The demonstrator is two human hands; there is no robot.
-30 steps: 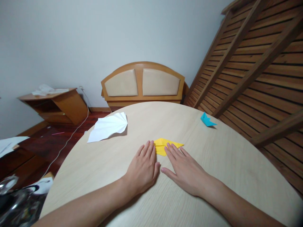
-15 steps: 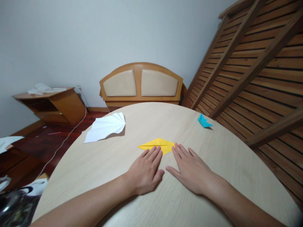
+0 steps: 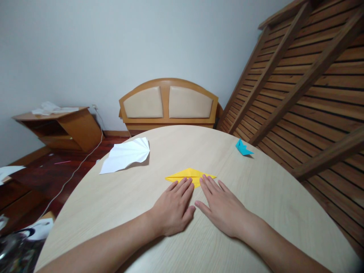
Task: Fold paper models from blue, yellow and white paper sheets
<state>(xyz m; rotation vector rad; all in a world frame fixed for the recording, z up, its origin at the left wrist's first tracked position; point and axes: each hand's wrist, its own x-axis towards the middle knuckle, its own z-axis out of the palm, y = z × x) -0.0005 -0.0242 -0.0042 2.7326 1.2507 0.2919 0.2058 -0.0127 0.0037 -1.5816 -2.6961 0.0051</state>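
Both hands lie flat and open on the pale round surface (image 3: 256, 197), palms down, fingers stretched forward and gripping nothing. The left hand (image 3: 173, 206) has its fingertips at the near edge of a folded yellow paper (image 3: 189, 175) — a flat, wide diamond shape with a crease along its middle, pointed at both ends. The right hand (image 3: 223, 208) rests just beside the left, thumbs nearly meeting, and its fingertips touch or slightly overlap the near right part of the same yellow piece. The paper lies flat near the middle of the surface, directly ahead of both hands. Farther off to the left, close to the rim, sits a white pleated paper (image 3: 126, 154), fanned at one end and narrowing to a point at the other. Well apart on the right, near the far rim, stands a small blue folded paper (image 3: 242, 147) with upright points. Beyond the surface a padded wooden headboard (image 3: 168, 104) leans by the grey wall, a slatted wooden frame (image 3: 309, 87) slants on the right, and a low wooden stand (image 3: 61, 127) sits on the dark floor — crumpled white sheets on top.
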